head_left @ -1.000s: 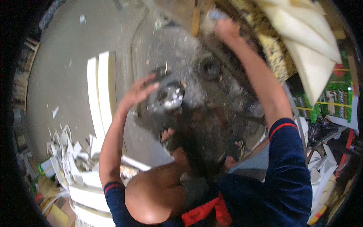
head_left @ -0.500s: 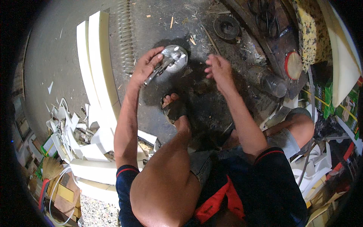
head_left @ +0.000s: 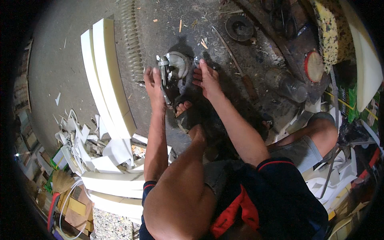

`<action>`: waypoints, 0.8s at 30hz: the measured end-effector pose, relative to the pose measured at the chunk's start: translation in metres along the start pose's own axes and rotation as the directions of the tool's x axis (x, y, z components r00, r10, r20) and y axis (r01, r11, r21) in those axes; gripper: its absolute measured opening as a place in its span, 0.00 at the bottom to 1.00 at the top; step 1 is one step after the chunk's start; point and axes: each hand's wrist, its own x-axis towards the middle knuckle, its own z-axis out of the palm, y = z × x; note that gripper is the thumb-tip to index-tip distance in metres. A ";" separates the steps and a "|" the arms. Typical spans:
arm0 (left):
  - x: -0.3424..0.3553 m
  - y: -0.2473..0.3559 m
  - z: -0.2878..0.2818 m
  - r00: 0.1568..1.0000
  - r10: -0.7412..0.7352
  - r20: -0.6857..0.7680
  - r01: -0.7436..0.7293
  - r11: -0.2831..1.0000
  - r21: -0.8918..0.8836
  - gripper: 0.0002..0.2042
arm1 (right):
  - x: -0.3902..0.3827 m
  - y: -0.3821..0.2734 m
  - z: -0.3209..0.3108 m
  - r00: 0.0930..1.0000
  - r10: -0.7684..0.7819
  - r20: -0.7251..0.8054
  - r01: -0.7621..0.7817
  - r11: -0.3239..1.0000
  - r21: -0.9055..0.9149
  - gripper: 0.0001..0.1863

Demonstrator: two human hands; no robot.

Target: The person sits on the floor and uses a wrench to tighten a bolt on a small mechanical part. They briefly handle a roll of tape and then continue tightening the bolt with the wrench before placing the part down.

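My left hand (head_left: pixel 155 86) holds a silver metal tool (head_left: pixel 163 74) with a long handle and a knurled knob at its top, over a round metal piece (head_left: pixel 180 60) on the dark floor. My right hand (head_left: pixel 206 80) is just right of it, thumb raised, with a small shiny piece (head_left: pixel 196 61) at the fingertips. A long thin tool with a wooden handle (head_left: pixel 246 84) lies to the right of my right hand. My sandalled foot (head_left: pixel 184 116) is just below the metal tool.
White foam strips (head_left: pixel 104 64) and scraps (head_left: pixel 112 156) lie left, beside a clear coiled hose (head_left: pixel 132 48). At right are a dark ring (head_left: pixel 230 29), a clear bottle (head_left: pixel 292 88), a red-rimmed round tin (head_left: pixel 313 66) and speckled foam (head_left: pixel 328 40). A broom (head_left: pixel 62 182) is lower left.
My right hand has come down from the upper right and moved left to the metal pieces. The tool in my left hand now stands more vertical in the picture.
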 end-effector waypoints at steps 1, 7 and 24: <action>0.006 0.002 0.002 0.994 -0.089 0.057 0.091 0.996 -0.018 0.25 | 0.000 0.001 0.004 1.000 -0.004 -0.010 0.004 1.000 0.001 0.33; 0.023 -0.005 0.006 0.929 0.169 0.328 -0.245 0.947 0.207 0.24 | 0.005 0.008 0.015 0.998 -0.063 -0.023 0.066 0.990 0.123 0.15; 0.003 -0.033 0.012 0.947 0.305 0.102 -0.318 0.935 0.154 0.20 | 0.029 0.009 0.020 0.970 -0.236 0.063 0.233 0.971 0.060 0.13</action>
